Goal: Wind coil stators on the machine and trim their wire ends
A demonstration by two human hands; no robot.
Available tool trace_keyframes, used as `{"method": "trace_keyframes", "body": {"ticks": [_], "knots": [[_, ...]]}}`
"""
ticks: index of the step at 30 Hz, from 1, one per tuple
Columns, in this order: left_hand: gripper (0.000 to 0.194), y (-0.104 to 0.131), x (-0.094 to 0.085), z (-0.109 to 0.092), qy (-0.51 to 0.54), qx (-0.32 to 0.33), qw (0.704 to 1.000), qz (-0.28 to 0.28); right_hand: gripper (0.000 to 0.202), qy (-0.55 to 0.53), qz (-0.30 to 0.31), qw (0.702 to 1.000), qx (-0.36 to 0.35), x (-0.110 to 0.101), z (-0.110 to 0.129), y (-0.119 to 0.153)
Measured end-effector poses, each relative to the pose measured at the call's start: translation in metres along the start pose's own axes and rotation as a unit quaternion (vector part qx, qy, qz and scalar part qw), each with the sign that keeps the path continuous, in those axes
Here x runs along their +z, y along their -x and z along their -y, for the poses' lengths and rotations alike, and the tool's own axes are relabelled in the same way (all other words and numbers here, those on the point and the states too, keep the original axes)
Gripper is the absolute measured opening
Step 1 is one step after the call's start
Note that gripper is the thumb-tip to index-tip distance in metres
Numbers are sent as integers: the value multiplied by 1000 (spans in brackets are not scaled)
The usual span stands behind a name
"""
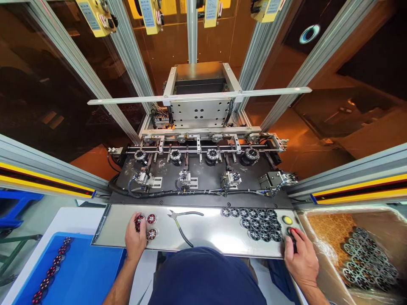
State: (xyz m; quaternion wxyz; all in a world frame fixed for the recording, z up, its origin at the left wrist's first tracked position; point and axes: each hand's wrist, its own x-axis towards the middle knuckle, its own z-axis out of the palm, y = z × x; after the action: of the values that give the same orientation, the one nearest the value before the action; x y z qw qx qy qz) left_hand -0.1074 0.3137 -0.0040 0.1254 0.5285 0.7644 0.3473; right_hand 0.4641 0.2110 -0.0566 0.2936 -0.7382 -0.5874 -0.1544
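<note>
My left hand (136, 238) is closed around a round black-and-red part (138, 223) at the left end of the metal tray (210, 228). Beside its fingers lie two similar red-marked round parts (151, 218). My right hand (301, 253) is curled at the tray's right end, fingers and thumb bent around something dark that is mostly hidden. Just above those fingers sits a yellow button (287, 220). Left of that hand, several black spoked rings (260, 223) stand in rows. Between the hands lie diagonal cutters (180, 224) with their handles spread.
Behind the tray, a machine bed (203, 182) carries several round fixtures (212, 156) under a long metal bar (197, 96). Yellow-edged light curtains (47, 180) flank it. A blue tray (85, 267) with red-marked parts is at left; a lined box (330, 271) of rings is at right.
</note>
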Motion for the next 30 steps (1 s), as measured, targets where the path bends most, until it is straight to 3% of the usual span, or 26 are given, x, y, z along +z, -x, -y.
{"method": "trace_keyframes", "body": {"ticks": [30], "knots": [[53,-2,2,4,-4,1,1000,2,41,1,4,1000,5,2,-3,2]]}}
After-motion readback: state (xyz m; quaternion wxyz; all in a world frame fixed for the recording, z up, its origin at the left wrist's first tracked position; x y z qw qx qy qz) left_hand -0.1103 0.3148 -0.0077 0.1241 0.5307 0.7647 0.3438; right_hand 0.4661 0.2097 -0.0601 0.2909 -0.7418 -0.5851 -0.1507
